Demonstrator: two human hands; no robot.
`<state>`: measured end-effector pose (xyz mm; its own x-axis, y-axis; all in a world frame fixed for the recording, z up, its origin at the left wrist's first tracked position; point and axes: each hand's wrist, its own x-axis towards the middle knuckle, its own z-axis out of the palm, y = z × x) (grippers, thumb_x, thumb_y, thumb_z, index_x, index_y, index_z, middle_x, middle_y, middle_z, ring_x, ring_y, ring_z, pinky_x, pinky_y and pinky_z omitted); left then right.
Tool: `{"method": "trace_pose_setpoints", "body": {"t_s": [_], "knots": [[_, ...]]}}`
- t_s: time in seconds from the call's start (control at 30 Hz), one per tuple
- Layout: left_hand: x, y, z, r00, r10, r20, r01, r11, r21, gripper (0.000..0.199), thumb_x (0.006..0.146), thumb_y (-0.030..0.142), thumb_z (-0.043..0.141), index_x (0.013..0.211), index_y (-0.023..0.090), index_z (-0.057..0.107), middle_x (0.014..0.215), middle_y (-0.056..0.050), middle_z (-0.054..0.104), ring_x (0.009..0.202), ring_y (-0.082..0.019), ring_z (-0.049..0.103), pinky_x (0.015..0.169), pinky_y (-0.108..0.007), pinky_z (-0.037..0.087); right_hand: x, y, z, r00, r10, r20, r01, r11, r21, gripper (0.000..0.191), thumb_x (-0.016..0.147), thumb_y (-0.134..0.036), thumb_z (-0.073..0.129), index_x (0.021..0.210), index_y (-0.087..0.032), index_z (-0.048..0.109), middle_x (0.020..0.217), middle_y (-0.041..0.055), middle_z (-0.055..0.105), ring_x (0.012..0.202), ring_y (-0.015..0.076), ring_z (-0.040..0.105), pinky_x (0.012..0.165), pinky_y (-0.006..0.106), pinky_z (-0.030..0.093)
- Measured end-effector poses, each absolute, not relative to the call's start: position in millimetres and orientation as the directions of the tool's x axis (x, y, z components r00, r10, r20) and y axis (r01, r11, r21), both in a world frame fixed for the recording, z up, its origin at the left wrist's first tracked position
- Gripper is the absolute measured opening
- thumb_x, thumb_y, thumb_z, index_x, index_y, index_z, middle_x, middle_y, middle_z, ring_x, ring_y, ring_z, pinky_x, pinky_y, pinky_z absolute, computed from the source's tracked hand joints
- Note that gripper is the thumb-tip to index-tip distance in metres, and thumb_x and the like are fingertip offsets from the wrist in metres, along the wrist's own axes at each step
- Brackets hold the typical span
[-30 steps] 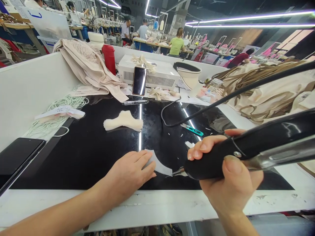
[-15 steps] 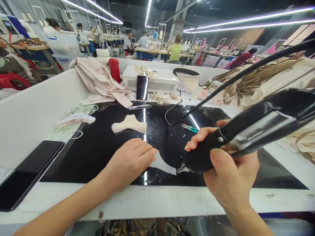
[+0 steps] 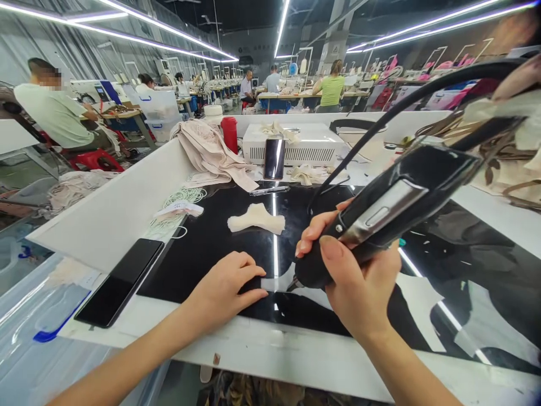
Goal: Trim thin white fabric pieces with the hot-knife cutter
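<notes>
My right hand (image 3: 355, 265) is wrapped around a black corded hand tool (image 3: 380, 208) with a silver side plate. The tool slants down to the left, and its small metal tip meets a thin white shaped piece (image 3: 274, 283) on the black mat (image 3: 198, 254). My right hand and the tool cover part of that piece. At its left end, my left hand (image 3: 230, 282) rests with thumb and forefinger apart, fingertips touching or just beside the edge. Beyond the hands lies a thick cream fleecy piece (image 3: 256, 219).
Two more white pieces (image 3: 419, 307) lie at right. A dark phone (image 3: 120, 282) and pale green cord (image 3: 175, 203) sit at left. Behind stand a white vented box (image 3: 296, 144), an upright phone (image 3: 274, 159), a red cup (image 3: 229, 134) and draped cloth (image 3: 211, 149). The tool's black cable (image 3: 406, 107) arches overhead.
The view has swung left. The tool tip has gone from the white piece's right point to its middle. My left hand has slid to the left end, its thumb now spread.
</notes>
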<state>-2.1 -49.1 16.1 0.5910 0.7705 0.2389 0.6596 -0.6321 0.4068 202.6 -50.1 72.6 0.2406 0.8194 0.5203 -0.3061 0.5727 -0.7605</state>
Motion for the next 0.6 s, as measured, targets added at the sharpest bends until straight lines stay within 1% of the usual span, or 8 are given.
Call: {"method": "trace_pose_setpoints", "body": {"t_s": [0.1, 0.17, 0.23, 0.33, 0.37, 0.5, 0.6], "knots": [[2.1, -49.5, 12.6, 0.58, 0.774, 0.254, 0.637, -0.625, 0.451, 0.012, 0.094, 0.02, 0.077, 0.105, 0.021, 0.072, 0.108, -0.002, 0.068, 0.099, -0.02, 0.064, 0.09, -0.035, 0.052, 196.1, -46.3, 71.9, 0.251, 0.811, 0.529, -0.316, 0.585, -0.747, 0.039, 0.082, -0.034, 0.088, 0.101, -0.027, 0.055, 0.081, -0.0041, 0.072, 0.061, 0.0138, 0.065, 0.057, 0.031, 0.059], [2.9, -50.2, 12.1, 0.578, 0.775, 0.253, 0.621, -0.62, 0.48, 0.008, 0.095, 0.019, 0.076, 0.101, 0.022, 0.072, 0.107, -0.001, 0.068, 0.098, -0.019, 0.063, 0.089, -0.034, 0.051, 192.8, -44.7, 71.4, 0.258, 0.801, 0.54, -0.311, 0.598, -0.739, 0.038, 0.083, -0.034, 0.087, 0.101, -0.027, 0.055, 0.081, -0.004, 0.071, 0.062, 0.0141, 0.066, 0.058, 0.032, 0.059], [2.6, -51.0, 11.9, 0.571, 0.783, 0.247, 0.612, -0.607, 0.507, 0.012, 0.095, 0.019, 0.076, 0.105, 0.023, 0.071, 0.108, -0.001, 0.068, 0.1, -0.02, 0.063, 0.09, -0.034, 0.051, 189.4, -43.5, 70.6, 0.266, 0.794, 0.547, -0.309, 0.607, -0.732, 0.037, 0.084, -0.035, 0.087, 0.102, -0.027, 0.055, 0.082, -0.004, 0.07, 0.062, 0.0139, 0.066, 0.058, 0.031, 0.059], [2.2, -52.1, 11.2, 0.541, 0.809, 0.229, 0.611, -0.566, 0.553, 0.025, 0.092, 0.018, 0.079, 0.115, 0.024, 0.069, 0.114, -0.002, 0.069, 0.106, -0.021, 0.063, 0.094, -0.035, 0.051, 184.3, -41.7, 68.5, 0.258, 0.793, 0.552, -0.323, 0.609, -0.724, 0.038, 0.084, -0.034, 0.086, 0.105, -0.027, 0.054, 0.083, -0.0035, 0.07, 0.062, 0.0136, 0.065, 0.056, 0.03, 0.059], [2.2, -52.3, 10.9, 0.534, 0.816, 0.223, 0.613, -0.555, 0.562, 0.026, 0.092, 0.018, 0.079, 0.116, 0.024, 0.069, 0.116, -0.002, 0.069, 0.107, -0.021, 0.063, 0.095, -0.036, 0.051, 182.6, -41.2, 67.8, 0.256, 0.794, 0.552, -0.329, 0.608, -0.723, 0.038, 0.084, -0.034, 0.086, 0.105, -0.027, 0.054, 0.083, -0.0035, 0.07, 0.062, 0.0135, 0.065, 0.056, 0.03, 0.058], [2.9, -52.8, 10.7, 0.528, 0.826, 0.2, 0.612, -0.532, 0.585, 0.021, 0.093, 0.019, 0.078, 0.111, 0.025, 0.069, 0.116, -0.001, 0.068, 0.108, -0.021, 0.063, 0.096, -0.036, 0.051, 177.3, -40.0, 65.7, 0.257, 0.796, 0.548, -0.34, 0.606, -0.719, 0.039, 0.085, -0.036, 0.086, 0.105, -0.027, 0.054, 0.083, -0.0039, 0.07, 0.061, 0.013, 0.064, 0.055, 0.03, 0.058], [2.9, -54.0, 11.4, 0.509, 0.84, 0.187, 0.609, -0.505, 0.612, 0.021, 0.092, 0.02, 0.079, 0.111, 0.025, 0.069, 0.119, -0.002, 0.067, 0.111, -0.022, 0.063, 0.098, -0.037, 0.051, 175.6, -39.5, 65.4, 0.256, 0.795, 0.55, -0.333, 0.607, -0.721, 0.04, 0.084, -0.037, 0.086, 0.105, -0.027, 0.054, 0.083, -0.0043, 0.069, 0.06, 0.0127, 0.064, 0.055, 0.029, 0.058]]}}
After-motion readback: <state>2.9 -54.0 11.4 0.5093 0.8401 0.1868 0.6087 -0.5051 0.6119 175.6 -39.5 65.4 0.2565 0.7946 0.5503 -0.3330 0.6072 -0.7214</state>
